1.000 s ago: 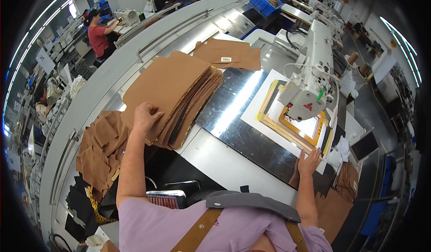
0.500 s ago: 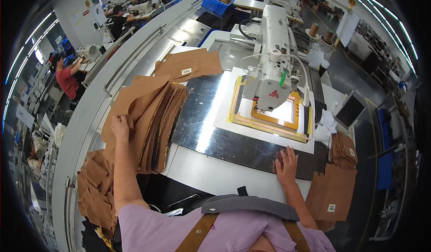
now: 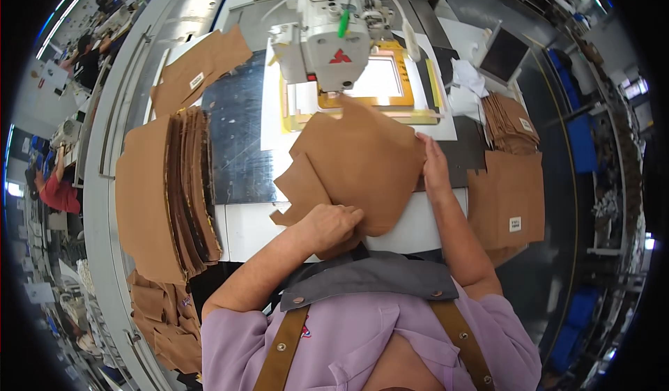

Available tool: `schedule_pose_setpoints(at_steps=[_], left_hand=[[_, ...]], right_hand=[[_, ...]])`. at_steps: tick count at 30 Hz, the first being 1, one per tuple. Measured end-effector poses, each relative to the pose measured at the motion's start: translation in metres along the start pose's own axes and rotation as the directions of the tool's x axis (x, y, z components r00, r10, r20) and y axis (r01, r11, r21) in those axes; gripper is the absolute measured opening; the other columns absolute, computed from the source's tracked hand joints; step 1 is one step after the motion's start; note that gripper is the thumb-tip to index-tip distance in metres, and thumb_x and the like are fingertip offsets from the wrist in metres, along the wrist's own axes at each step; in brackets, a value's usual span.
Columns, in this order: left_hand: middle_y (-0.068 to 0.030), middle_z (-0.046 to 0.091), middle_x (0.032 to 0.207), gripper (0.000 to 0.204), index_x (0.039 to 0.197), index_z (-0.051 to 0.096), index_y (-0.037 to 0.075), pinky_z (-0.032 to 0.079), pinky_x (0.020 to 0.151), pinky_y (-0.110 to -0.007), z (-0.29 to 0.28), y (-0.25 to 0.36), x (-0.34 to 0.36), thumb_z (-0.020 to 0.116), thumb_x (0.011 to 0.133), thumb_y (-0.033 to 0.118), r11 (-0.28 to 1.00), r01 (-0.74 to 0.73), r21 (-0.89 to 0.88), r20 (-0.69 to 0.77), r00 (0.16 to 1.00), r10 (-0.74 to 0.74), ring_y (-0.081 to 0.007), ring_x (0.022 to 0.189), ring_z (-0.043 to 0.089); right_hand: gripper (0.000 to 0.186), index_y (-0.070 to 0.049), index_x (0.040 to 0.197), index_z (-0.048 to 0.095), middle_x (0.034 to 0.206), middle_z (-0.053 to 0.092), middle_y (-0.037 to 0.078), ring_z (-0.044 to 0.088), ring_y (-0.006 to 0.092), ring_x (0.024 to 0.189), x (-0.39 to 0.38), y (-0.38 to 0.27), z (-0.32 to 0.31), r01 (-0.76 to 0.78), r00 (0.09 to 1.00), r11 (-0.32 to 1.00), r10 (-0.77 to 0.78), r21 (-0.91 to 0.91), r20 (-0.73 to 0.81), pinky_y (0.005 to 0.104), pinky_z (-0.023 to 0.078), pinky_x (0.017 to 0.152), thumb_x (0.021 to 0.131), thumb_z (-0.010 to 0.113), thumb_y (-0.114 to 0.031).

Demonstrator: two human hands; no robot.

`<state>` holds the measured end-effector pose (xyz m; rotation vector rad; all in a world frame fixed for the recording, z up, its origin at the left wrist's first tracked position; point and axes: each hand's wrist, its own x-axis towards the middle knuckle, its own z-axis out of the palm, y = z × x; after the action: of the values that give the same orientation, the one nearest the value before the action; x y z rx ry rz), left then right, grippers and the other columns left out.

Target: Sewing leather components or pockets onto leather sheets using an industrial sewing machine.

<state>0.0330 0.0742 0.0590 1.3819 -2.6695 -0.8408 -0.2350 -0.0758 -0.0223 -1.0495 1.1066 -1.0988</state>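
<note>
A brown fabric panel (image 3: 369, 157) with notched edges is held up in front of me, partly folded over at its left side. My left hand (image 3: 331, 227) has its fingers closed on the panel's near edge. At the right edge of the panel, my right hand (image 3: 433, 164) grips it, some fingers hidden behind the cloth. Beyond the panel stands a white sewing machine head (image 3: 338, 49). Under it lies a yellow-orange clamp frame (image 3: 408, 97) on a white sheet (image 3: 275, 133). A thick stack of brown panels (image 3: 150, 196) stands at my left.
More brown panels (image 3: 202, 70) with a white label lie at the far left. On the right are a folded brown stack (image 3: 512, 123), a labelled brown panel (image 3: 512, 203), white crumpled cloth (image 3: 467, 77) and a dark screen (image 3: 502, 55). Loose brown pieces (image 3: 164, 321) hang below the left stack.
My left hand has moved right from the stack, bringing a brown panel in front of me. My right hand has lifted off the table and taken its right edge. The view has shifted.
</note>
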Motion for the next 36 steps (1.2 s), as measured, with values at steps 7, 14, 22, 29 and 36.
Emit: schedule_pose_setpoints(at_steps=[7,14,22,29,36], left_hand=[[-0.018,0.055,0.147,0.053,0.124,0.058,0.003,0.045,0.107,-0.05,0.033,-0.056,-0.025,0.082,0.084,0.028,0.917,0.317,-0.24,-0.594,0.7,-0.397,-0.0388,0.134,0.053],[-0.0152,0.057,0.143,0.043,0.106,0.064,0.006,0.038,0.108,-0.051,0.044,-0.102,-0.019,0.088,0.078,0.028,0.832,0.531,-0.162,-0.695,0.537,-0.478,-0.0371,0.133,0.05],[-0.003,0.072,0.083,0.021,0.092,0.067,0.003,0.051,0.069,-0.024,-0.001,-0.118,0.016,0.084,0.086,0.013,0.583,0.152,-0.798,-0.458,0.477,-0.75,-0.0072,0.075,0.062],[-0.0041,0.071,0.073,0.021,0.097,0.077,0.002,0.05,0.064,-0.026,-0.025,-0.167,0.085,0.082,0.087,0.02,0.668,0.327,-0.668,-0.488,0.486,-0.725,-0.0077,0.065,0.061],[-0.0007,0.072,0.073,0.019,0.089,0.078,0.01,0.051,0.072,-0.031,-0.032,-0.191,0.125,0.083,0.08,0.026,0.7,0.554,-0.45,-0.61,0.381,-0.694,-0.0132,0.064,0.065]], right_hand=[[0.049,-0.005,0.133,0.059,0.138,0.058,0.016,0.056,0.036,0.123,-0.005,-0.016,-0.002,0.316,0.859,0.548,-0.512,-0.774,-0.012,0.042,0.051,0.1,0.091,0.075,-0.024],[0.05,-0.007,0.127,0.063,0.136,0.06,0.013,0.055,0.029,0.126,0.008,-0.015,0.049,0.408,0.895,0.22,-0.287,-0.886,0.34,0.0437,0.042,0.104,0.085,0.081,-0.029],[0.027,-0.001,0.098,0.069,0.078,0.065,0.006,0.061,0.0142,0.069,0.043,-0.019,-0.007,0.026,0.961,0.974,0.038,-0.227,0.273,0.03,0.05,0.064,0.09,0.078,-0.026],[0.027,-0.009,0.086,0.071,0.074,0.071,0.008,0.069,0.0293,0.071,0.081,-0.038,-0.026,0.116,0.988,0.424,-0.141,-0.898,0.06,0.0406,0.054,0.065,0.091,0.07,-0.035],[0.029,-0.008,0.083,0.07,0.073,0.07,0.008,0.068,0.0293,0.069,0.116,-0.034,-0.031,0.123,0.986,0.432,-0.156,-0.893,0.061,0.0402,0.051,0.063,0.093,0.07,-0.035]])
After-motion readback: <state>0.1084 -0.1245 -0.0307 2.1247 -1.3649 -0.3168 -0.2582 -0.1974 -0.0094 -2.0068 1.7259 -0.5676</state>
